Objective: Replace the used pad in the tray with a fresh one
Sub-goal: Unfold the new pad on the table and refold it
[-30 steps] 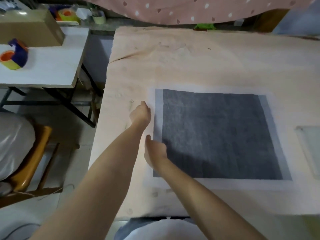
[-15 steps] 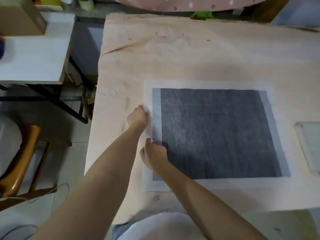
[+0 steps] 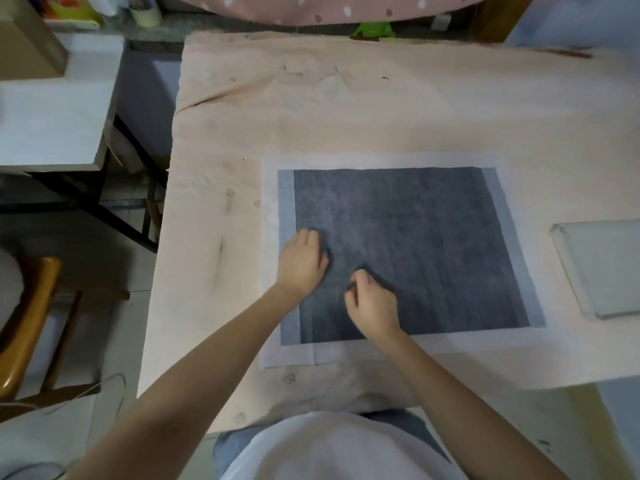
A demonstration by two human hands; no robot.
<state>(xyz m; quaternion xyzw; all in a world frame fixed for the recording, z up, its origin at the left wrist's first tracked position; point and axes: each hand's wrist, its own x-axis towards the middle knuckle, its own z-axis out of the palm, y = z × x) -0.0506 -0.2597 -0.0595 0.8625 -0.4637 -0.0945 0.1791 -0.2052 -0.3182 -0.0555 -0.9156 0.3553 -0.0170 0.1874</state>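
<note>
A pad [image 3: 415,244] with a dark grey middle and a white border lies flat on the peach cloth of the table [image 3: 311,109]. My left hand [image 3: 301,263] rests palm down on the pad's left part, fingers pointing away from me. My right hand [image 3: 372,303] sits just to its right on the dark area, fingers curled under with the thumb tucked in. No part of the pad is lifted. A clear shallow tray [image 3: 602,268] lies at the table's right edge, cut off by the frame.
A white side table [image 3: 52,119] with a cardboard box [image 3: 24,46] stands to the left, across a gap of floor. A wooden chair [image 3: 24,327] is at the lower left. Pink dotted fabric [image 3: 329,8] hangs beyond the table's far edge.
Both hands have moved right, from the pad's white left border onto its dark grey area. The view has shifted, so the table sits further right in frame.
</note>
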